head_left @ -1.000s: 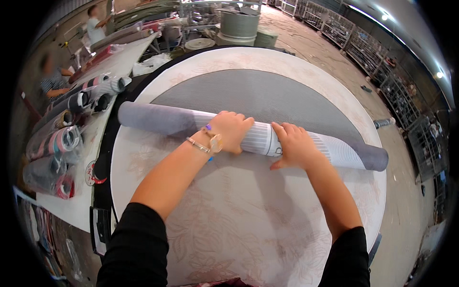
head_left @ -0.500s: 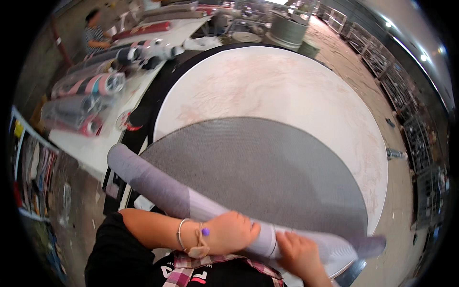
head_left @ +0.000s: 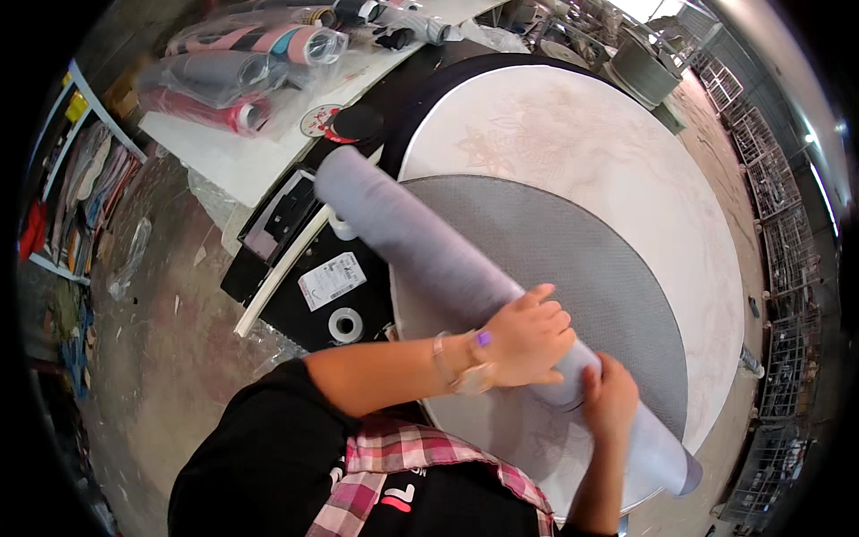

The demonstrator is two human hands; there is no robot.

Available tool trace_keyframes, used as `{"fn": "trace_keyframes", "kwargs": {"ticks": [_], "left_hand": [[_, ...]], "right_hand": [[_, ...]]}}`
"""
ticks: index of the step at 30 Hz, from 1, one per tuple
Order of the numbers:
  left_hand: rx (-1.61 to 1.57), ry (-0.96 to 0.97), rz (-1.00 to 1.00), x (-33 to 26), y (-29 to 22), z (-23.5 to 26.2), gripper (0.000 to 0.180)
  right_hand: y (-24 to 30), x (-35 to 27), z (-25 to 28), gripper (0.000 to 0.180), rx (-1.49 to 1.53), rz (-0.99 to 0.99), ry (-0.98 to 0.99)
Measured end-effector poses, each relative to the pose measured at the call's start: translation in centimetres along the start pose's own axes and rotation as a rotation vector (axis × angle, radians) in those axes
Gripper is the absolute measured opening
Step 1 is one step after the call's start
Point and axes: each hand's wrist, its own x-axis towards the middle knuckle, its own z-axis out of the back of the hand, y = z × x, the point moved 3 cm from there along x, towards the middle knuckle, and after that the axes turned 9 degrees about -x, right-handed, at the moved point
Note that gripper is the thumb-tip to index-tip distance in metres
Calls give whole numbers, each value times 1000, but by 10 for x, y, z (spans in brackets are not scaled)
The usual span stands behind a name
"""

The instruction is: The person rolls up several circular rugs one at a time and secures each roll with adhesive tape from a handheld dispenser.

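A grey-lavender rolled rug (head_left: pixel 447 255) lies slantwise in front of me, from upper left to lower right. Its unrolled part, a grey textured backing (head_left: pixel 591 259), spreads beyond it with a curved far edge. Beneath lies a white round rug (head_left: pixel 662 215) with a faint pinkish pattern. My left hand (head_left: pixel 528 338) rests across the middle of the roll, fingers spread, a bracelet and band on its wrist. Just right of it, my right hand (head_left: pixel 613 394) grips the roll, thumb on top and the other fingers partly hidden.
At the left, a white table (head_left: pixel 210 161) bears several plastic-wrapped rolls (head_left: pixel 309 45). Rolls of tape (head_left: pixel 344 325) and a paper label (head_left: pixel 332 281) lie on a black surface beside the rug. Shelving with folded cloth (head_left: pixel 89 170) stands far left; wire cages (head_left: pixel 787 295) line the right.
The view has shifted left and down. The roll now slants more steeply, its far-left end raised. My left hand's fingers have loosened and spread; my right hand stays on the roll.
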Motion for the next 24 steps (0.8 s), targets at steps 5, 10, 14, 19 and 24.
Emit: {"fn": "trace_keyframes", "kwargs": {"ticks": [5, 10, 14, 19, 24], "left_hand": [[61, -530, 467, -142, 76, 61, 18], [276, -194, 1419, -302, 164, 67, 37], [392, -52, 1514, -314, 173, 50, 45], [250, -24, 1494, -342, 199, 39, 29], [73, -418, 1329, -335, 179, 99, 25]], "right_hand": [[-26, 49, -6, 47, 88, -91, 181], [-28, 61, -15, 48, 203, -87, 198], [-36, 62, -16, 46, 232, -115, 203], [-27, 60, -10, 43, 271, -121, 175], [-45, 57, -18, 39, 435, -152, 145]]}}
